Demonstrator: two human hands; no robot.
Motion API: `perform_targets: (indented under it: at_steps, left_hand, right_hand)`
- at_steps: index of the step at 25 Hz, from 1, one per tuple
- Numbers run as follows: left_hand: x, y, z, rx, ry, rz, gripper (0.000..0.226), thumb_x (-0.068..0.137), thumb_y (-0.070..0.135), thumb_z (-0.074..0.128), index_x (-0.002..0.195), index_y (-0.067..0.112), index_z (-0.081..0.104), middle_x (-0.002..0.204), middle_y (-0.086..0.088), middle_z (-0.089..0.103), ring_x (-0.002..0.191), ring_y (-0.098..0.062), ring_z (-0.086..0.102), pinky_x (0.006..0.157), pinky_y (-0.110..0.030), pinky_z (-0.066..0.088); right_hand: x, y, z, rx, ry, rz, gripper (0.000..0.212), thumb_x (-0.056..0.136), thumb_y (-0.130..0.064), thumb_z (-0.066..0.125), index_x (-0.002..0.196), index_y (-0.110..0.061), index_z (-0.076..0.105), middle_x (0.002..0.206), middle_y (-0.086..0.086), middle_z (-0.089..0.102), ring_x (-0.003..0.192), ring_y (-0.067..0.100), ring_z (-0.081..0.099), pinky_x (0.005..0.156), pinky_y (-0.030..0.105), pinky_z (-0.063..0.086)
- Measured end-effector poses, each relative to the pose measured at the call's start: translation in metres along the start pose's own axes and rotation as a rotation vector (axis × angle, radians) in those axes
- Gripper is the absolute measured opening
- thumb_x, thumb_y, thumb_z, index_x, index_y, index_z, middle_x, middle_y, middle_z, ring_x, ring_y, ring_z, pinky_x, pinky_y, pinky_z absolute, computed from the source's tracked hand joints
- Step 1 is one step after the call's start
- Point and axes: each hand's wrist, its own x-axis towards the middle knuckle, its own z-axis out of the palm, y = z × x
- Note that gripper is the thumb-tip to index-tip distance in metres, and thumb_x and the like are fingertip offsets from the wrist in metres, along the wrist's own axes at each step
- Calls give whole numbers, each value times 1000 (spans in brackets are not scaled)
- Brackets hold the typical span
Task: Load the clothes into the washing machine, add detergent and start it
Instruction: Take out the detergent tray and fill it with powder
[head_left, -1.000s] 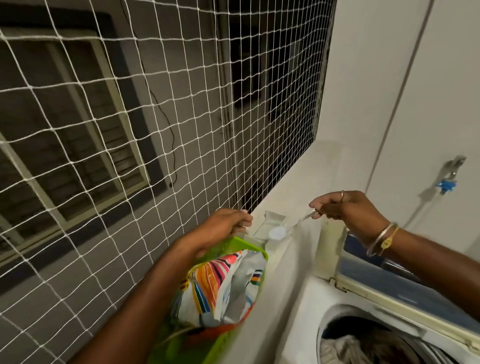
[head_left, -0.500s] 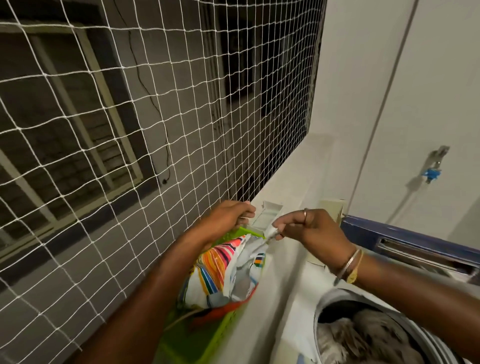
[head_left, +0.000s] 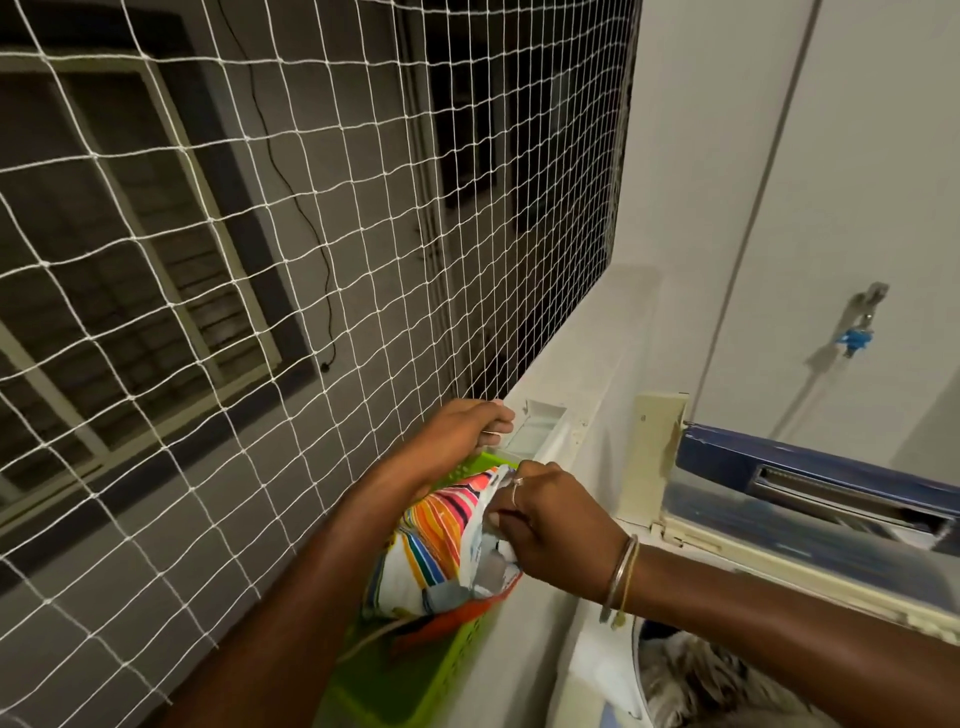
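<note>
I am looking down past my forearms at the washing machine (head_left: 587, 670), whose drum at the lower right is already showing a heap of grey-brown clothes (head_left: 701, 680), so I judge the loading done and the detergent step in hand. Just beyond, my right hand (head_left: 550, 525) is reaching into the mouth of the detergent pouch (head_left: 441, 545), a striped, brightly printed bag sitting upright in a green basket (head_left: 415, 691) wedged between the machine and the ledge (head_left: 571, 374). The fingers are curled together at the pouch's torn edge; whether they are pinching a scoop or only the film I cannot tell. My left hand (head_left: 457, 431) is closed over the far rim of the basket, that grip steadying it. The pouch looks soft and crinkly, likely slack and bottom-heavy with powder, so I would be holding it by the folded top edge, or under its base if lifting, since the slick film could slip or spill. Past the hands, a small white tray (head_left: 535, 431) is resting on the pale ledge. The machine's blue lid (head_left: 779, 462) is standing open to the right. Farther off, white netting (head_left: 260, 260) is covering the opening, and a tap (head_left: 857, 327) is jutting from the plain wall.
</note>
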Motion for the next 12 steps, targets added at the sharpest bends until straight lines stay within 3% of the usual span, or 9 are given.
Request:
perform_targets:
  at_steps: [3, 6, 12]
  left_hand:
    - [4, -1, 1, 3, -11, 16, 32, 101, 30, 48, 114, 12, 70, 115, -4, 72, 114, -23, 64, 105, -39, 48]
    - [8, 0, 2, 5, 6, 26, 33, 101, 28, 48, 116, 8, 69, 119, -8, 70, 114, -24, 63, 95, -28, 48]
    - [31, 1, -1, 17, -7, 41, 25, 97, 33, 54, 100, 17, 72, 113, -8, 72, 114, -30, 63, 104, -42, 44]
  right_hand:
    - [6, -2, 3, 90, 21, 214, 18, 83, -9, 54, 71, -16, 67, 74, 3, 67, 69, 19, 54, 67, 37, 49]
    - [7, -6, -3, 247, 70, 343, 27, 81, -5, 51, 78, -17, 75, 79, -1, 73, 70, 15, 63, 67, 26, 50]
    - [-4, 12, -44, 501, 111, 535, 26, 82, -2, 59, 84, -20, 78, 72, -6, 75, 72, 3, 70, 73, 17, 53]
